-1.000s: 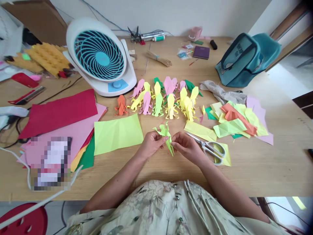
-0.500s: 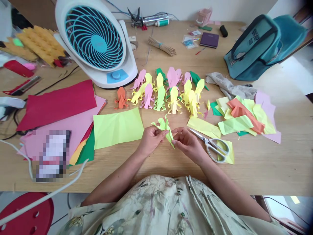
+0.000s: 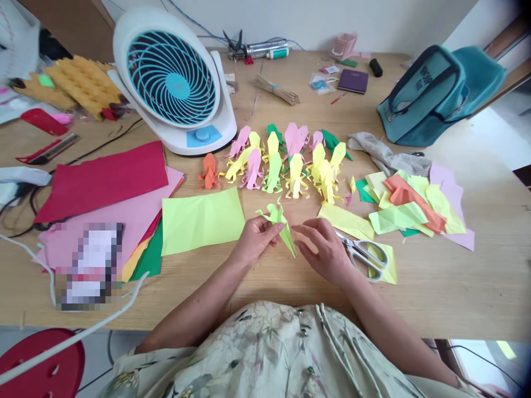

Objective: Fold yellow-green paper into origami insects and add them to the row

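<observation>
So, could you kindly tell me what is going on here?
A person's left hand pinches a light green folded paper figure. The right hand is close beside it, fingers spread and not gripping it. Beyond them is a cluster of folded figures in several colours. Scissors lie by the right hand.

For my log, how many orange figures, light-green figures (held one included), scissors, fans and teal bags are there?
Orange figure: 1
Light-green figures: 2, counting the held figure
Scissors: 1
Fan: 1
Teal bag: 1
Total: 6
</observation>
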Tool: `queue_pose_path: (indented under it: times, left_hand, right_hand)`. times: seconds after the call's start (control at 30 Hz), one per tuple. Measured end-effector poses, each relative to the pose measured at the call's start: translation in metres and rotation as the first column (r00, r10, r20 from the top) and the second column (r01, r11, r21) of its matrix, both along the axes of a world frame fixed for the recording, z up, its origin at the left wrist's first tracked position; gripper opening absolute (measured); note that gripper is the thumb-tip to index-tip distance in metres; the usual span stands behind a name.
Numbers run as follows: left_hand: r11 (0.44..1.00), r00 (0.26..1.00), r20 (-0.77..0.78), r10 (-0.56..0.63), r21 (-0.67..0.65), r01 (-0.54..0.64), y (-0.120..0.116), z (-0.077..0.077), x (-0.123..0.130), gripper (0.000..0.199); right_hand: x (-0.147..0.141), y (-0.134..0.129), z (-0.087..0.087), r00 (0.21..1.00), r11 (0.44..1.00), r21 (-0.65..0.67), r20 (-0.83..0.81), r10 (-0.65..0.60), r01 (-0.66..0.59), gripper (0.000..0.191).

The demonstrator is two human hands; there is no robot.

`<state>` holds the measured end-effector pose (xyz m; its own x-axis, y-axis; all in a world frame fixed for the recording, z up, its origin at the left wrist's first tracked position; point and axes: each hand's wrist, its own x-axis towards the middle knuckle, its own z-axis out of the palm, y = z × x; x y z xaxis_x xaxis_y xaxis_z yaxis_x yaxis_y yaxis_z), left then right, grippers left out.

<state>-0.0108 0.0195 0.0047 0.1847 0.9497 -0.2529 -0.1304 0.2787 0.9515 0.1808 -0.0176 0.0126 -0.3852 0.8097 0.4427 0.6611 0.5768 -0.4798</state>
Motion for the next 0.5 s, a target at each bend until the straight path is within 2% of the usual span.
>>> queue_pose_path:
  times: [0.1,0.2,0.33,0.5]
  left_hand:
    - [0.999,0.999,0.030,-0.033,-0.037,0.034,-0.0035,0.0015,0.0035,0.044]
    - [0.995,0.995,0.063,-0.078,-0.061,0.082,-0.0065,0.0021,0.0062,0.046]
    - [0.985,0.984,0.145,-0.107,-0.119,0.125,-0.0085,0.0043,0.0068,0.045]
    - [0.960,0.963,0.225,-0.148,-0.199,0.194,-0.0091,0.0077,0.0044,0.043]
  right_hand:
    - [-0.0022,-0.0013,-0.0015,0.996,0.989,0.139,0.073,0.045,-0.054,0.031]
    - [-0.0016,-0.0023,-0.0001,0.995,0.973,0.223,0.084,0.050,-0.067,0.029]
    - [-0.0003,-0.0029,0.0023,0.997,0.963,0.260,0.067,0.050,-0.065,0.025]
    - [-0.0005,-0.0023,0.0008,0.994,0.965,0.244,0.065,0.087,-0.100,0.023]
